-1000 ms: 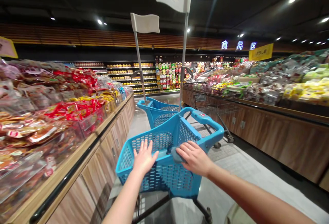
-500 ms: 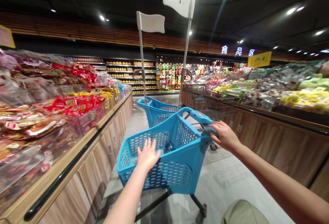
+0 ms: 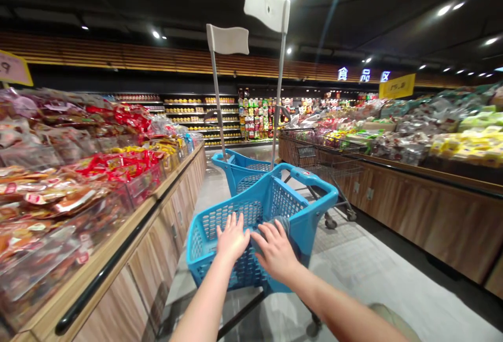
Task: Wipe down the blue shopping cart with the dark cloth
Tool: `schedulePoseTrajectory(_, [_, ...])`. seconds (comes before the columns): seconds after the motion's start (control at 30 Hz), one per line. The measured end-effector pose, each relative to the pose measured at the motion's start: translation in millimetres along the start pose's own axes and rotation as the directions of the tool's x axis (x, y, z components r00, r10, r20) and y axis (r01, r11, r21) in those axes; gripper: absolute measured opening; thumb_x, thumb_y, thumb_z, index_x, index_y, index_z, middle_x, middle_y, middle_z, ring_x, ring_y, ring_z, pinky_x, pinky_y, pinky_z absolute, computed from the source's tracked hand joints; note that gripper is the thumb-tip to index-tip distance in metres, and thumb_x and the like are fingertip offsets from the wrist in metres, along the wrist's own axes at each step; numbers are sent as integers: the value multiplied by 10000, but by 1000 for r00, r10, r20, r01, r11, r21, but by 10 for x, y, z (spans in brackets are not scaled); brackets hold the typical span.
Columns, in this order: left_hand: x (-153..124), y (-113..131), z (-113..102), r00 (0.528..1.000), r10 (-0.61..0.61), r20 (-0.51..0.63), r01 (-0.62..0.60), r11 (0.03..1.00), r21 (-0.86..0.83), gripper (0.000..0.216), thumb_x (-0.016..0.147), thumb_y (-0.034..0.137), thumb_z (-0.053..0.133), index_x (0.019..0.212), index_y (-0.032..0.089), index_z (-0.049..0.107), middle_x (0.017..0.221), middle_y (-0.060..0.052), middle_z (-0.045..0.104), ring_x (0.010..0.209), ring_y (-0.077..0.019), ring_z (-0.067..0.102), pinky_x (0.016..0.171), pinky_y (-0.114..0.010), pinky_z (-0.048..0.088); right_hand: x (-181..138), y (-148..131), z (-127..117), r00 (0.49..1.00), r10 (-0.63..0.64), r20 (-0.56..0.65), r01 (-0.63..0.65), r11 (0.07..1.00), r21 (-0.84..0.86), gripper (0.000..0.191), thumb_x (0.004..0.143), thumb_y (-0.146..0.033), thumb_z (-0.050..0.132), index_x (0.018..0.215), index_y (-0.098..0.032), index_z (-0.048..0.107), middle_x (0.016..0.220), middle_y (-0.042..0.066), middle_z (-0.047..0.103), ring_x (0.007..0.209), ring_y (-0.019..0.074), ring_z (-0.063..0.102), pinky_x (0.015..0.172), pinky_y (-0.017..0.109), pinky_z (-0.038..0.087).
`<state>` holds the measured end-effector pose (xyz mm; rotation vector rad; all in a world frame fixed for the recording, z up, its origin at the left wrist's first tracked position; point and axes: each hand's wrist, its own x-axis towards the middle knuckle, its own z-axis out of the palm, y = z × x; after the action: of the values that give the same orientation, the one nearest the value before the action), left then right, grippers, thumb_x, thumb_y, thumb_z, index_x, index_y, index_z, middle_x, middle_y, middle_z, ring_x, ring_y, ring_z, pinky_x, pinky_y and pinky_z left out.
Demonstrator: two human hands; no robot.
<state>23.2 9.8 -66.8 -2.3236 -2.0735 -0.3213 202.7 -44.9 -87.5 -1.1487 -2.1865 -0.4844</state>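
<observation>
A blue plastic shopping cart (image 3: 202, 224) stands sideways in front of me, with an open mesh basket and a raised push handle (image 3: 329, 195) at its right. My left hand (image 3: 232, 240) lies open at the near rim of the basket, fingers spread. Just right of it, my right hand (image 3: 275, 250) presses a grey cloth (image 3: 285, 223) against the near side of the basket. Most of that cloth is hidden under the palm and fingers. A second blue cart (image 3: 231, 174) stands right behind the first.
White flags (image 3: 267, 2) on poles rise above the carts. A dark wire cart (image 3: 310, 158) stands behind at right. Wooden display counters with packaged food flank the aisle, the left one edged by a black rail (image 3: 110, 266). Stocked shelves (image 3: 184, 117) line the back.
My right hand has moved left and down from the cart's handle to the basket's near side, taking the grey cloth along. My left hand stays at the rim.
</observation>
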Motion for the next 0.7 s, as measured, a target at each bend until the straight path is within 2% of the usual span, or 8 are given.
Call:
schedulePoseTrajectory(0.1, [-19,-59,-34,1000,-3,0,3,1000,-1,681,890,418,332,1521,185,226,1596,-122,163,1471,-287,157,1115,-633,193,38,54,15,994,-99,37,100,995,-9,534,844,-315,631,1351,-235,483,1300,101,571,1222,260,486,1139,487,245])
schedulePoseTrajectory(0.2, [8,-164,-42,1000,-21,-13,21,1000,1,694,884,427,336,1521,177,225,1598,-131,150,1471,-297,148,1110,-639,199,-12,448,-169,981,-184,62,188,980,-69,562,827,-250,631,1366,-217,475,1336,98,561,1254,252,477,1150,454,239])
schedulePoseTrajectory(0.3, [43,-226,-22,1000,-17,-24,16,1000,-8,692,882,431,335,1519,180,235,1598,-130,151,1472,-296,144,1114,-633,200,-133,884,-410,977,-206,47,211,967,-145,565,829,-236,614,1375,-221,469,1374,88,543,1278,256,468,1142,456,245])
schedulePoseTrajectory(0.43, [35,-170,-12,1000,2,-21,-3,1000,-29,694,880,433,335,1520,183,231,1598,-126,153,1470,-290,159,1122,-616,199,-232,1271,-675,978,-210,19,209,954,-216,476,852,-164,525,1326,-203,505,1345,95,569,1248,244,497,1105,447,300])
schedulePoseTrajectory(0.5, [19,-117,-18,1000,11,-21,-11,999,-34,694,882,434,327,1521,182,228,1598,-125,154,1468,-290,165,1119,-621,197,-203,1444,-825,992,-124,-29,113,961,-252,389,846,-160,505,1231,-164,565,1227,126,630,1157,268,550,1041,446,371])
schedulePoseTrajectory(0.57, [7,-82,-25,1000,13,-22,-13,999,-30,687,885,430,320,1519,182,233,1596,-125,160,1468,-289,168,1116,-630,192,-132,1658,-1040,989,55,-137,-90,959,-268,313,856,-198,490,1143,-133,596,1066,147,672,1015,286,601,929,430,448])
schedulePoseTrajectory(0.63, [6,-76,-28,1000,8,-24,-8,1000,-17,680,886,426,317,1517,183,242,1592,-129,175,1466,-289,176,1116,-632,186,-51,1902,-1314,923,251,-293,-323,918,-229,302,881,-255,464,1123,-130,596,958,139,677,893,282,619,818,403,487])
schedulePoseTrajectory(0.7, [15,-91,-26,1000,4,-27,-4,1000,-2,675,885,419,319,1513,183,253,1586,-133,196,1463,-291,189,1118,-634,177,5,2115,-1579,842,333,-425,-435,885,-168,333,901,-314,452,1156,-144,582,969,128,675,883,278,619,799,391,490])
